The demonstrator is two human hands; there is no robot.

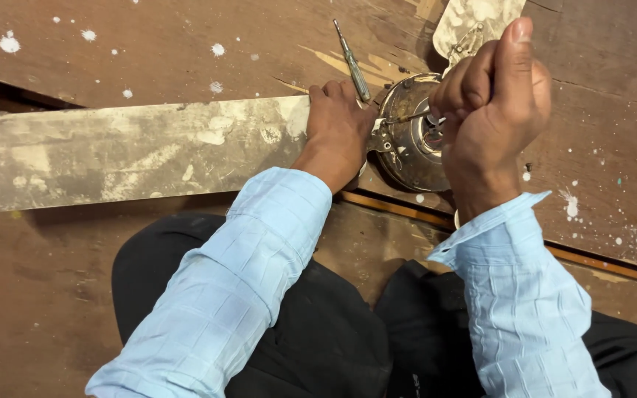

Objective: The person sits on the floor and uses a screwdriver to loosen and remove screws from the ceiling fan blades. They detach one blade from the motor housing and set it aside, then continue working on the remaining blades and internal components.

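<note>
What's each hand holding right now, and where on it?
Right hand grips a thin tool by its handle end; left hand presses on the fan blade near the motor hub.

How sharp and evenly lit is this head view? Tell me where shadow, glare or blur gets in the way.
Head view: soft, even light and no strong glare; the fan blade and the blue sleeves are crisp. Shadow pools under the right hand over the dark fan motor, hiding what its fingers pinch. The left hand and the screwdriver read sharp; no evident motion blur.
</note>
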